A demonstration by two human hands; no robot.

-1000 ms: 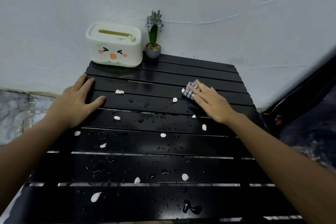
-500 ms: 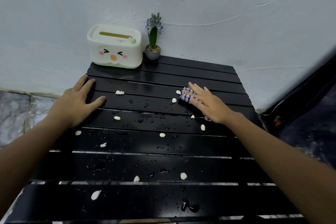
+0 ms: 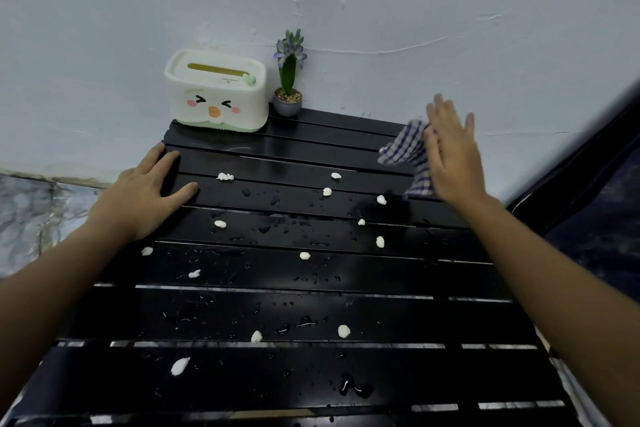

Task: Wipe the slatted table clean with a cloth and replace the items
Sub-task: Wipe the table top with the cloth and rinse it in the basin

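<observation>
Head view: a checked cloth (image 3: pixel 407 156) is pressed under the flat, open right hand (image 3: pixel 452 158) at the far right edge of a black slatted table (image 3: pixel 311 381). Its fingers are spread, not closed around the fabric. The left hand (image 3: pixel 145 191) is laid flat and empty on the slats, well to the left of the cloth. White blobs (image 3: pixel 343 331) and water drops are scattered between and nearer than the hands. A tissue box (image 3: pixel 216 92) and small potted plant (image 3: pixel 289 80) are seen beyond, against the wall. The cloth looks soft, light and limp, best bunched in the palm. Open room lies leftward and nearer; gaps between slats may catch folds.
</observation>
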